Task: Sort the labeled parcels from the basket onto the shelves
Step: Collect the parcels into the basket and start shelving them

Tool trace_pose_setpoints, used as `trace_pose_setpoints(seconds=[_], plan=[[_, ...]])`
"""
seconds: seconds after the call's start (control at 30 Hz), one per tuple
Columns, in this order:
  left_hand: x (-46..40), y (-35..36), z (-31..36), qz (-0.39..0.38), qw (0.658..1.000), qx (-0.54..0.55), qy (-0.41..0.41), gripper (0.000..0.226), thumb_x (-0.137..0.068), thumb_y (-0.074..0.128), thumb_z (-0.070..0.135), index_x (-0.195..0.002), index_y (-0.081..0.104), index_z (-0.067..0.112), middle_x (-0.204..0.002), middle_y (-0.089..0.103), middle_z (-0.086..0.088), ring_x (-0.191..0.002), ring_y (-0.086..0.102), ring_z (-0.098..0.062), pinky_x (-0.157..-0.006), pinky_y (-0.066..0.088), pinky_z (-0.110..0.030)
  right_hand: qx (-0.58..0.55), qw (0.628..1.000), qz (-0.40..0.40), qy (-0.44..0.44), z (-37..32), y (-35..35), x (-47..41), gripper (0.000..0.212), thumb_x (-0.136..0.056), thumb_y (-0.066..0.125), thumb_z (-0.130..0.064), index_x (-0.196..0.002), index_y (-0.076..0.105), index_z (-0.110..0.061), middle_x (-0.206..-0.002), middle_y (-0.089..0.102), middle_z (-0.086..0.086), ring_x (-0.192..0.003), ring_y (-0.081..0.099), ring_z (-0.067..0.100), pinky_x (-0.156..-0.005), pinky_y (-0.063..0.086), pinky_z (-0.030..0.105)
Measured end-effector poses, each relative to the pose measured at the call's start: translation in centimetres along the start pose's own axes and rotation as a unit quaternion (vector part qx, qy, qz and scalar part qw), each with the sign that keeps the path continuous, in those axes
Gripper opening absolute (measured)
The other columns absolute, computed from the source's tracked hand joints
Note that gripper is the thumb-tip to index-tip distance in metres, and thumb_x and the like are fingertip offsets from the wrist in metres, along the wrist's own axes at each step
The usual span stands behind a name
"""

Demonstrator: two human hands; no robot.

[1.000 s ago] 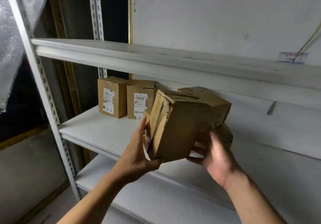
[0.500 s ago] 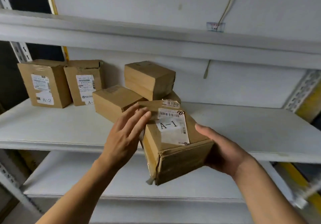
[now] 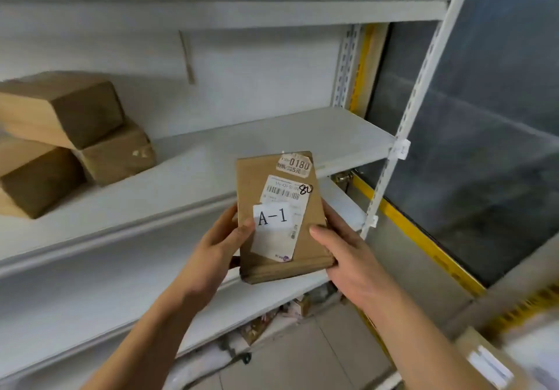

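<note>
Since the earlier frames the view has swung to the right end of the rack, and the parcel (image 3: 279, 217) has been turned so its labeled face looks up at the camera, where before it was tilted with a crumpled end toward the person.

Head view: both hands hold the brown cardboard parcel in the air, in front of the edge of the middle shelf (image 3: 193, 174) and not resting on it. The left hand (image 3: 219, 249) has its grip on the parcel's left edge, thumb lying on the top face beside the white "A-1" label (image 3: 272, 217). The right hand (image 3: 348, 259) grasps the lower right corner, thumb on the top face, fingers hidden beneath. A barcode sticker sits above the "A-1" label, and another sticker near the far edge reads "0180".

On the left of the middle shelf lie 3 plain brown boxes (image 3: 69, 144), 1 stacked across the other 2. An upper shelf (image 3: 227, 5) runs above. A white perforated upright (image 3: 417, 102) stands at the right, and small clutter lies on the floor under the lowest shelf.
</note>
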State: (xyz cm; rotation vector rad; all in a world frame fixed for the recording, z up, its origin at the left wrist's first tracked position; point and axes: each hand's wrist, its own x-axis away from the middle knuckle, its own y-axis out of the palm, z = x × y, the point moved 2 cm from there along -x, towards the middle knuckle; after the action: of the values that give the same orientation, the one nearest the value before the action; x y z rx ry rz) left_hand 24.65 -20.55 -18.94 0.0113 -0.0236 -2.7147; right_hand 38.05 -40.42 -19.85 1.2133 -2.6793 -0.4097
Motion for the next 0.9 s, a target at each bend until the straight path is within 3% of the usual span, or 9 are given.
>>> trace_pose_setpoints(seconds=[0.13,0.2,0.27,0.33,0.43,0.57,0.73,0.83,0.9], plan=[[-0.7,7.9,-4.5,-0.051,0.998,-0.019,-0.034,0.046,-0.096,0.063,0.053,-0.142,0.058,0.052,-0.137,0.069,0.014,-0.121,0.07,-0.015,-0.079,0.061,-0.025,0.068,0.992,0.102,0.025,2.3,-7.4,5.9,0.073,-0.098,0.071,-0.034,-0.161,0.037,-0.044,-0.139,0.07,-0.015,-0.126,0.068,0.01,-0.102,0.057,0.028],[-0.9,11.6,-7.2,-0.089,0.994,-0.042,-0.048,0.051,-0.097,0.065,0.054,-0.146,0.055,0.047,-0.141,0.068,0.01,-0.126,0.068,-0.018,-0.092,0.061,-0.033,0.09,0.983,0.151,0.049,3.6,-10.7,9.1,0.071,-0.098,0.071,-0.043,-0.16,0.037,-0.049,-0.131,0.071,-0.024,-0.118,0.069,-0.002,-0.094,0.057,0.016],[-1.1,15.4,-9.8,-0.127,0.987,-0.08,-0.059,0.055,-0.098,0.063,0.057,-0.15,0.051,0.046,-0.144,0.065,0.011,-0.132,0.063,-0.017,-0.108,0.052,-0.048,0.104,0.971,0.205,0.07,5.1,-13.7,12.6,0.069,-0.099,0.069,-0.052,-0.159,0.034,-0.055,-0.129,0.068,-0.033,-0.115,0.066,-0.012,-0.101,0.054,0.017],[-1.0,19.2,-12.3,-0.168,0.977,-0.113,-0.072,0.054,-0.099,0.058,0.06,-0.151,0.048,0.051,-0.145,0.063,0.019,-0.134,0.06,-0.008,-0.115,0.043,-0.049,0.1,0.96,0.247,0.082,6.7,-15.9,16.1,0.07,-0.1,0.065,-0.057,-0.16,0.029,-0.057,-0.133,0.063,-0.038,-0.118,0.062,-0.015,-0.105,0.049,0.017],[-0.5,24.6,-15.2,-0.221,0.957,-0.162,-0.098,0.05,-0.097,0.054,0.066,-0.146,0.042,0.067,-0.141,0.06,0.033,-0.131,0.058,0.002,-0.116,0.04,-0.042,0.054,0.947,0.309,0.073,8.9,-18.7,20.8,0.07,-0.105,0.062,-0.046,-0.165,0.025,-0.047,-0.146,0.061,-0.027,-0.132,0.059,-0.002,-0.117,0.046,0.032],[0.5,32.0,-18.0,-0.311,0.915,-0.232,-0.114,0.046,-0.086,0.044,0.084,-0.132,0.039,0.081,-0.141,0.06,0.025,-0.129,0.058,-0.011,-0.11,0.047,-0.048,0.023,0.918,0.389,0.071,10.9,-22.1,27.3,0.065,-0.107,0.062,-0.042,-0.163,0.03,-0.049,-0.142,0.065,-0.023,-0.13,0.062,-0.001,-0.107,0.052,0.022],[2.8,40.6,-20.9,-0.405,0.876,-0.225,-0.134,0.062,-0.082,0.047,0.086,-0.141,0.047,0.065,-0.136,0.063,0.025,-0.127,0.06,-0.009,-0.11,0.05,-0.047,-0.014,0.87,0.488,0.065,12.9,-25.6,34.7,0.057,-0.109,0.061,-0.034,-0.16,0.038,-0.044,-0.146,0.066,-0.01,-0.134,0.063,0.015,-0.116,0.049,0.042],[4.2,45.3,-22.5,-0.448,0.856,-0.205,-0.155,0.035,-0.09,0.052,0.072,-0.125,0.051,0.074,-0.134,0.065,0.027,-0.125,0.062,-0.005,-0.109,0.051,-0.045,-0.021,0.843,0.533,0.063,13.6,-27.5,37.6,0.04,-0.111,0.056,-0.026,-0.143,0.055,-0.05,-0.14,0.07,-0.011,-0.127,0.067,0.011,-0.101,0.056,0.027],[4.8,47.9,-23.8,-0.461,0.848,-0.205,-0.162,0.039,-0.092,0.053,0.066,-0.132,0.053,0.067,-0.136,0.065,0.025,-0.124,0.063,-0.007,-0.108,0.052,-0.045,-0.027,0.818,0.568,0.086,14.4,-29.0,39.0,0.038,-0.111,0.056,-0.025,-0.14,0.058,-0.049,-0.136,0.072,-0.011,-0.123,0.069,0.01,-0.098,0.058,0.026]])
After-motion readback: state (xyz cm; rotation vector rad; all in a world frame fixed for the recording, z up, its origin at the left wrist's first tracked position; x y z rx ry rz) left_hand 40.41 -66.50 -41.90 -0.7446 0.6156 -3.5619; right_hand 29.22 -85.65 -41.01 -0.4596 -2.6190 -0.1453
